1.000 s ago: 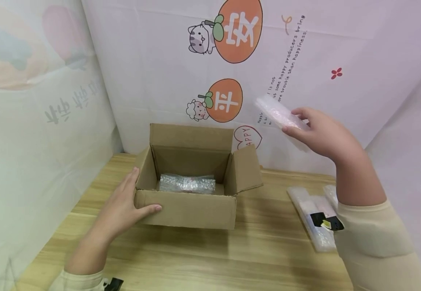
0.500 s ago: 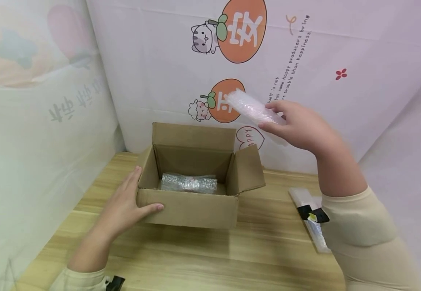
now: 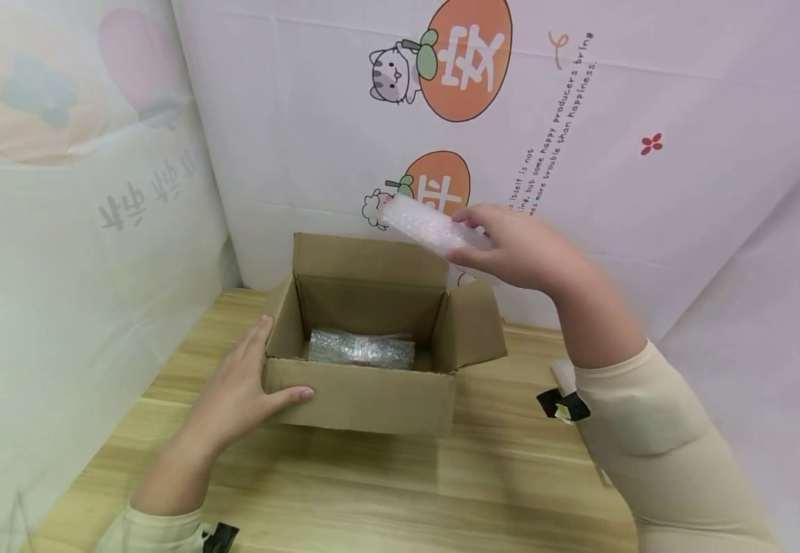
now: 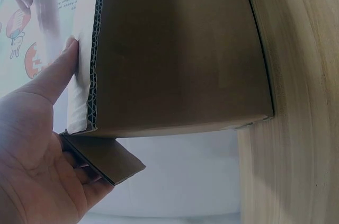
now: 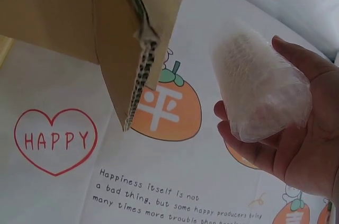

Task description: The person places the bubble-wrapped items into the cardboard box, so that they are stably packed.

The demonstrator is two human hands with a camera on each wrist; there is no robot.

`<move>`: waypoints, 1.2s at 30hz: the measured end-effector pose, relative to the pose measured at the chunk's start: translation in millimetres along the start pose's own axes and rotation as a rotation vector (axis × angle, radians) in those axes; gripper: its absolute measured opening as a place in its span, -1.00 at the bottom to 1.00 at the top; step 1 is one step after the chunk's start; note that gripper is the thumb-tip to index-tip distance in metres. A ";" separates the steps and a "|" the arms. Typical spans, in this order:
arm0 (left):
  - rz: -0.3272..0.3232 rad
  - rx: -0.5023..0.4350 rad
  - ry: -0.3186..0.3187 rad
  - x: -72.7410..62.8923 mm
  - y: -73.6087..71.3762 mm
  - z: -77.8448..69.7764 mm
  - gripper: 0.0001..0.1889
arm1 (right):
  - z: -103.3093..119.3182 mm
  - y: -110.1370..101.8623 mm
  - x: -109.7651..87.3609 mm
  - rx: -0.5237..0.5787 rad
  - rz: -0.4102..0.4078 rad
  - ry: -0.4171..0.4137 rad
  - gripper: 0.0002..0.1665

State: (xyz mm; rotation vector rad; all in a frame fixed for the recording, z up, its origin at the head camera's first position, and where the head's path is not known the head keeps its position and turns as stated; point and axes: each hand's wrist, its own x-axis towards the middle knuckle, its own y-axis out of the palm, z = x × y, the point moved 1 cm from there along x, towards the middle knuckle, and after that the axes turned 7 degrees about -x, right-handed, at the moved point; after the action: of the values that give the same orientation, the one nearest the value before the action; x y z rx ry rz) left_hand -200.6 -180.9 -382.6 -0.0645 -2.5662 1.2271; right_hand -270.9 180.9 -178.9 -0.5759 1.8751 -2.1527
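Note:
An open cardboard box (image 3: pixel 358 399) stands on the wooden table. My left hand (image 3: pixel 237 392) grips its front left corner, thumb on the front wall and fingers behind the left flap (image 4: pixel 106 158). Inside the box lies a bubble-wrapped bundle (image 3: pixel 361 349). Above the box's back right side, my right hand (image 3: pixel 520 246) holds another bubble-wrapped roll (image 3: pixel 427 226) between thumb and fingers, tilted with its far end up to the left. In the right wrist view this wrapped roll (image 5: pixel 259 86) is apart from the box; what is inside the wrap cannot be made out.
More bubble-wrapped packs (image 3: pixel 564 375) lie on the table (image 3: pixel 510 453) at the right, mostly hidden behind my right sleeve. A printed white cloth (image 3: pixel 317 138) hangs behind the box, with further cloth at both sides. The right flap (image 3: pixel 479 322) sticks outward.
My right hand has carried the wrapped roll leftward from the right side to above the box. The left hand keeps its grip on the box corner.

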 end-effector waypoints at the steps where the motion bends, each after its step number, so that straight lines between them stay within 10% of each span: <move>1: 0.000 -0.001 0.000 0.0 0.0 0.2 0.35 | 1.8 0.6 2.1 0.001 0.006 -0.010 -0.27; 36: -0.007 -0.007 0.007 -0.7 0.9 1.9 0.34 | 62.4 50.8 73.5 -0.136 0.477 -0.235 -0.45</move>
State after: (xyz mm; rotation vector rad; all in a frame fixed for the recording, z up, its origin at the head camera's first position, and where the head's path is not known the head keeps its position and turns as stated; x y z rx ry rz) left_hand -200.6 -181.8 -384.6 -0.0608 -2.5626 1.2133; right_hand -313.8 86.4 -212.0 -0.3412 1.8131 -1.5963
